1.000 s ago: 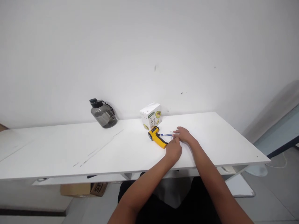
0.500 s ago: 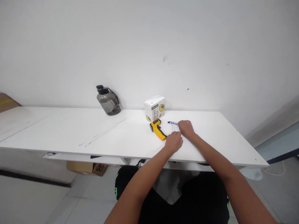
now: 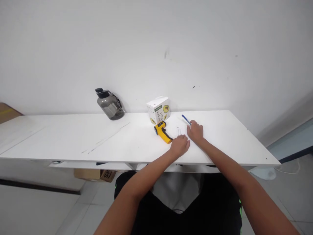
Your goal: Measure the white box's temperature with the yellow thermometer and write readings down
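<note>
My right hand [image 3: 196, 131] grips a blue pen [image 3: 186, 119], whose far end sticks out up and to the left past the fingers. Beside it on the white desk, my left hand [image 3: 179, 146] lies with its fingers resting over the near edge of a small white paper [image 3: 180, 131] with faint print. Just left of that hand is a yellow and black infrared thermometer gun [image 3: 164, 133] on its side, the handle end close to my fingers. Behind the gun stands a white carton [image 3: 158, 110] with avocado pictures and the words "Su-per Meal".
A grey see-through water bottle [image 3: 111, 106] with a black lid and strap stands near the wall. The desk [image 3: 61, 137] runs along the white wall. Below it sits a cardboard box [image 3: 91, 174], and another brown box [image 3: 8, 112] shows at the far left.
The pen has swung from nearly level to a steeper slant, its far end now pointing up and left. My right hand has turned with it. The whole view has shifted slightly.
</note>
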Demonstrator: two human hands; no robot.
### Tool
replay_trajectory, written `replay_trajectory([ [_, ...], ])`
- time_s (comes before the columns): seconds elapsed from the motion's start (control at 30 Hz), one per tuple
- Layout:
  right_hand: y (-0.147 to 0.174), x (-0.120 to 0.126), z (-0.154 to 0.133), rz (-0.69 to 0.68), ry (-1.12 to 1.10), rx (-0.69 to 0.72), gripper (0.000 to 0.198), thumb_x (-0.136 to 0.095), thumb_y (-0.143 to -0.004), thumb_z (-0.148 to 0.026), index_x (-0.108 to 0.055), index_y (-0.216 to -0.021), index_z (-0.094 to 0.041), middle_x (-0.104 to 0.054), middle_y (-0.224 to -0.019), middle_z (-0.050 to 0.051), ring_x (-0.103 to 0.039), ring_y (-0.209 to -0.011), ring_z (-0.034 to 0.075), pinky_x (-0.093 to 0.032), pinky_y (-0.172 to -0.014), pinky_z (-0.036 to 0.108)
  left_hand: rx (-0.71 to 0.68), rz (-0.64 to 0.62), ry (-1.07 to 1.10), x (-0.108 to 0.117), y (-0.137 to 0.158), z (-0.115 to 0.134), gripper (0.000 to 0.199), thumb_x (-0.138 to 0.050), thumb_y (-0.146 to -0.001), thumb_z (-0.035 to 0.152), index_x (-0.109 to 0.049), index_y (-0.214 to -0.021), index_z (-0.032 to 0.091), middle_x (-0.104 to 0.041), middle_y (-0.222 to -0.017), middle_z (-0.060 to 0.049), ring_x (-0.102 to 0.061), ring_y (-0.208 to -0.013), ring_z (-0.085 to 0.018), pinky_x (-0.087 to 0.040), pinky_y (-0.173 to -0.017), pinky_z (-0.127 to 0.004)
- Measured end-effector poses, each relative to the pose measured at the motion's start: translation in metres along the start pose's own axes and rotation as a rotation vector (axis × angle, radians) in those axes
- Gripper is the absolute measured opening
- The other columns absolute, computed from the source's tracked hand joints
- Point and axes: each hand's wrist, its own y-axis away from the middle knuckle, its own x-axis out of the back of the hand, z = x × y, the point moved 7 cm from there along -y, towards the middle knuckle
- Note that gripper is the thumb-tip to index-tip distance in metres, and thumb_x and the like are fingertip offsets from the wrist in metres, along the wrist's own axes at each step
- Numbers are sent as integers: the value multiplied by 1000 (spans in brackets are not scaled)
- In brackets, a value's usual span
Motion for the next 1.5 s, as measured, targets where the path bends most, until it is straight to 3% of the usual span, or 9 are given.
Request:
replay_trajectory([
  [0.2,26,22,-4,42,-286,217,24,-49,-89,-39,-46,-73,-22,-52,-60,-2,-46,-57,16,-37,-78,36,-240,-114,-161,5,11,23,38,-41,-97,38,-64,-110,10,-67,-102,-17,-63,-101,-30,-53,-73,-40],
  [0.3,17,34,-13,57,-401,347,30,-42,-92,-42,-47,-70,-23,-57,-70,3,-52,-70,19,-39,-80,37,-208,-135,-191,8,11,28,36,-45,-96,36,-62,-114,11,-65,-104,-17,-61,-101,-30,-53,-69,-38],
  [0.37,7,27,-20,-54,-501,380,31,-35,-94,-41,-53,-76,-23,-61,-81,5,-55,-80,20,-41,-79,37,-225,-144,-197,8,11,32,33,-44,-96,36,-62,-113,13,-63,-106,-15,-60,-102,-30,-53,-68,-37],
  [0.57,0,-16,-17,-443,-760,157,18,-48,-88,-35,-56,-100,-25,-46,-58,-7,-44,-55,14,-40,-60,29,-410,-164,-43,3,13,30,46,-39,-97,45,-58,-121,10,-62,-120,-16,-55,-117,-29,-48,-96,-43],
  [0.7,-3,-20,-11,-531,-950,47,34,-64,-79,-35,-57,-110,-25,-59,-76,-5,-54,-63,12,-45,-62,27,-462,-213,129,-6,10,24,80,-35,-94,63,-31,-147,3,-39,-152,-21,-34,-143,-33,-28,-118,-46],
  [0.83,-6,-22,-8,-586,-863,6,23,-68,-74,-35,-68,-93,-21,-67,-85,2,-61,-73,15,-49,-67,29,-436,-310,150,-12,10,22,85,-26,-95,64,-23,-151,1,-26,-159,-21,-18,-150,-34,-15,-122,-50],
  [0.97,-7,-15,-6,-466,-747,1,16,-63,-76,-34,-69,-80,-20,-67,-74,2,-58,-67,16,-47,-62,29,-418,-296,126,-4,11,24,79,-27,-95,63,-22,-153,9,-27,-160,-16,-19,-149,-34,-6,-119,-64],
  [1.2,-4,-15,-7,-481,-670,4,17,-59,-78,-35,-66,-71,-20,-65,-65,1,-58,-61,16,-46,-57,28,-362,-221,-29,0,13,24,73,-30,-96,58,-37,-147,6,-41,-152,-20,-30,-141,-42,-29,-110,-64],
  [1.5,-4,-17,-6,-493,-668,1,18,-60,-79,-36,-68,-74,-20,-66,-65,1,-59,-61,15,-46,-57,28,-361,-183,-68,0,15,24,70,-28,-96,57,-37,-146,9,-44,-148,-19,-32,-139,-40,-33,-106,-67],
])
